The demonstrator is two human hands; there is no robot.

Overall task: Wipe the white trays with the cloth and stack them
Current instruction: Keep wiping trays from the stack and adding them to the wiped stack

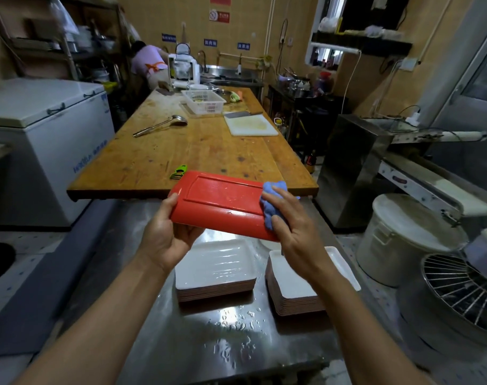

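Observation:
I hold one tray tilted up in the air, its wet red underside facing me. My left hand grips its left end, thumb on top. My right hand presses a crumpled blue cloth against the tray's right end. Below, on the wet steel table, stand two stacks of trays, white inside with red-brown rims: a left stack and a right stack, partly hidden by my right forearm.
A long wooden worktable lies just beyond, with a green peeler, ladle, white basket and cutting board. A white chest freezer stands left; a lidded white bucket and wire rack are right. A person works at the far sink.

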